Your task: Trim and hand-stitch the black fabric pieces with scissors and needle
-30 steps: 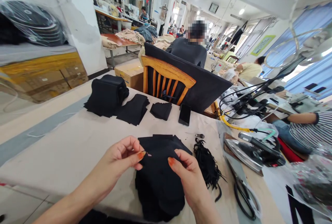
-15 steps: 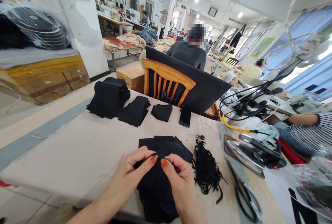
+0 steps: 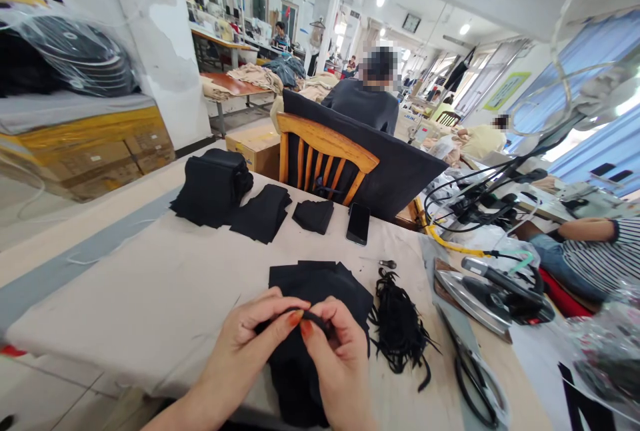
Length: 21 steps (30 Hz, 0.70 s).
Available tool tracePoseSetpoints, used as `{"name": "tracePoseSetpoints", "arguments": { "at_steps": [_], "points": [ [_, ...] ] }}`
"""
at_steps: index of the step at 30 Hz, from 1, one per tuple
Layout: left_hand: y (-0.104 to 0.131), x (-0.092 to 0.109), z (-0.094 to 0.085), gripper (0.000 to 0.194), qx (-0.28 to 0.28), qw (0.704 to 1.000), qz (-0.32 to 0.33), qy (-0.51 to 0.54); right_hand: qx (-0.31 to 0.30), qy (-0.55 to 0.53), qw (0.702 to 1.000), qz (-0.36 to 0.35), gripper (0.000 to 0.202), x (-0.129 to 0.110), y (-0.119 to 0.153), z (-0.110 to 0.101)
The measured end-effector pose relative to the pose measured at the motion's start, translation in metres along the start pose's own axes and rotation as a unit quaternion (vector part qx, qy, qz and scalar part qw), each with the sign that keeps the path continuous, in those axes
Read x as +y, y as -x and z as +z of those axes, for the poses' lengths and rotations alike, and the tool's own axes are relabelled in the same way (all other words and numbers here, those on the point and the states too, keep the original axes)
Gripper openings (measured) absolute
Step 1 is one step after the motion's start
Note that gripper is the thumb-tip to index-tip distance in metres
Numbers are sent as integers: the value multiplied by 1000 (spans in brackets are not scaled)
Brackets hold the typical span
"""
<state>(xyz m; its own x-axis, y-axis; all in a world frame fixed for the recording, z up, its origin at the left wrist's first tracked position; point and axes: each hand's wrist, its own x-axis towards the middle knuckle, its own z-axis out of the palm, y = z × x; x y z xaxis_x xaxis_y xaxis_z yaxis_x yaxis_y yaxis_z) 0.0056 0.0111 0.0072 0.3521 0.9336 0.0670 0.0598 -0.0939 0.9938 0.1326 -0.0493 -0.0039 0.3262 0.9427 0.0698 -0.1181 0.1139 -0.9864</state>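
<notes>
My left hand point(image 3: 257, 328) and my right hand point(image 3: 337, 351) meet at the front of the table, thumbs and fingers pinched on the edge of a black fabric piece point(image 3: 295, 378). The held edge is folded into a narrow roll between the fingertips, and the rest of the piece hangs down toward the table's near edge. Behind the hands lies a small stack of black fabric pieces point(image 3: 320, 278), partly hidden by them. To the right sits a pile of thin black fabric strips point(image 3: 400, 324).
Along the far side are a tall stack of black pieces point(image 3: 213, 188), two smaller piles and a phone point(image 3: 358, 224). An awl-like tool point(image 3: 386, 264) lies above the strips. At right are an iron point(image 3: 480, 298) and large scissors point(image 3: 473, 371). A wooden chair point(image 3: 325, 144) stands beyond.
My fingertips have come closer together, the right hand shifting slightly left. The fabric edge between them now shows as a raised fold. The things on the table lie as before.
</notes>
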Motion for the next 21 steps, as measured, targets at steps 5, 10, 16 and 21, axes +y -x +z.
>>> {"name": "tracePoseSetpoints", "arguments": {
  "at_steps": [5,10,16,21],
  "points": [
    [7,-6,2,20,-4,1000,-7,13,44,-71,996,20,15,11,5,6],
    [9,-9,9,39,33,997,-57,40,45,-45,998,10,32,13,6,15],
    [8,-7,5,24,-27,994,-75,79,77,-82,993,26,26,13,2,13],
    [10,-3,2,13,-39,981,-128,137,98,-96,989,46,23,8,-1,9]
  ]
}}
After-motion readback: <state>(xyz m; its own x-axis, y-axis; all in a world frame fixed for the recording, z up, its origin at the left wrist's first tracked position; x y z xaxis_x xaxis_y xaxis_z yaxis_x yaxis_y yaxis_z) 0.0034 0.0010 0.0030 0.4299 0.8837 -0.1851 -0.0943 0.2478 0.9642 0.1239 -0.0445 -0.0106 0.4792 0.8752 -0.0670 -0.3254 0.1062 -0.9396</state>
